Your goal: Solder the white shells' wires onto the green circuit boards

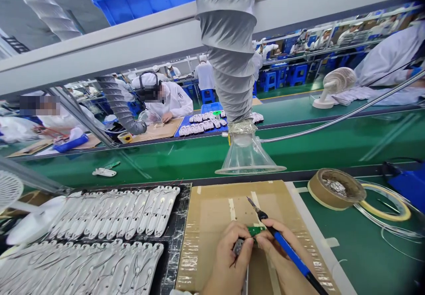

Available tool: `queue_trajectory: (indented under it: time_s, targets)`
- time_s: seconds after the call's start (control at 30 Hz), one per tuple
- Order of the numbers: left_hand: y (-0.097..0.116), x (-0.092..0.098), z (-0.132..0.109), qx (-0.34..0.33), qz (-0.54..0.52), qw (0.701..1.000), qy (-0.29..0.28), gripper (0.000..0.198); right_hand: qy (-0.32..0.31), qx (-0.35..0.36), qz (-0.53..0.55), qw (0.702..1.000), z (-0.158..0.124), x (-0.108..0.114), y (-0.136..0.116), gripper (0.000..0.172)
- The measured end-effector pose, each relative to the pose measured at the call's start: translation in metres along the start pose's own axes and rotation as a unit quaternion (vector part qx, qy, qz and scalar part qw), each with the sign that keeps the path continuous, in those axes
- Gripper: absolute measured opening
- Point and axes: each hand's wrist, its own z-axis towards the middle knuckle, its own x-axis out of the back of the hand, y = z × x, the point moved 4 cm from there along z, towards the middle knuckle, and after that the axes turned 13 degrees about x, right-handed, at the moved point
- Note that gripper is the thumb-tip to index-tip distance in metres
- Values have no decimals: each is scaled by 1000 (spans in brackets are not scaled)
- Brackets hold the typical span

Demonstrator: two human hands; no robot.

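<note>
My left hand (234,253) is closed on a small green circuit board (255,231) over the cardboard mat. A grey part (238,245) with thin dark wires shows between its fingers, mostly hidden. In my right hand (285,255) lies a soldering iron (288,248) with a blue handle, its tip pointing up and away, apart from the board. The right thumb and fingertips also meet the board's near right edge. Beneath both hands is the taped cardboard mat (212,206).
Rows of white plastic shells (133,213) with wires lie on the left. A clear extraction hood (250,155) hangs above the mat's far edge. To the right are a tape roll (335,189) holding bits of metal, and coiled wire (387,202). A co-worker (162,96) sits across the line.
</note>
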Motion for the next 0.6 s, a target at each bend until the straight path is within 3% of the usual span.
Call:
queue_trajectory:
  time_s: [0.23, 0.43, 0.6]
  targets:
    - [-1, 7, 2, 52, 7, 999, -12, 29, 14, 59, -42, 997, 6, 5, -1, 52]
    - [0, 24, 11, 131, 81, 988, -10, 24, 9, 71, -83, 994, 15, 44, -10, 52]
    - [1, 25, 14, 179, 154, 971, -34, 16, 4, 58, -123, 991, -1, 69, -12, 40]
